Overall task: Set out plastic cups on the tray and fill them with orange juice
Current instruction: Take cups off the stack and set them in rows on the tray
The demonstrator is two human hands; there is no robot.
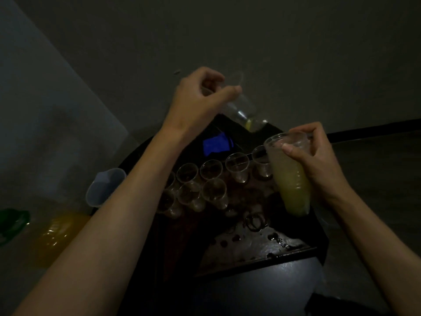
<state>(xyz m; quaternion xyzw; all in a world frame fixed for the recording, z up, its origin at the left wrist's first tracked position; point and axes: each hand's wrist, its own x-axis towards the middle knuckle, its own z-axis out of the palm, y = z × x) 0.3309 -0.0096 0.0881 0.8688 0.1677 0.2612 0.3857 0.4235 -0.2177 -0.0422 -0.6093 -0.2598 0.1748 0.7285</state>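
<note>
Head cam: cups (211,169) set on tray (262,242), all look empty; L hand (200,99) grips near-empty cup (243,110), R hand (319,160) grips full cup (289,179).

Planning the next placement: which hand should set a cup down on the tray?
Left: the left hand holds a single cup raised near the tray; the right hand grips the cup stack.
</note>
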